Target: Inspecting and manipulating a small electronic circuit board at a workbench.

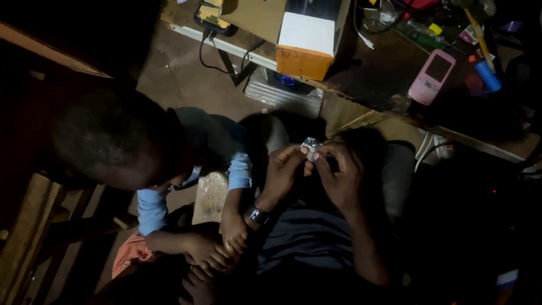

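- A small silvery metal part [311, 146] is held between both hands, above the lap and in front of the workbench [361, 85].
- The left hand [284, 169] is closed on the part's lower left side; its fingertips [302, 152] are pinched against the part from below.
- The right hand [337, 169] is closed on the part from the right, with the thumb and forefinger narrowed onto its right edge.
- The part lies at the top of both grips, just beyond the fingertips, so it projects up and away from the palms toward the bench.
- Its long axis cannot be told; the part is too small and too dimly lit.
- Both hands are equally near the part, since both touch it.
- A wristwatch [257, 214] is worn on the left wrist.
- Another person in a blue sleeve [149, 206] is bent over at the left, well apart from the part.
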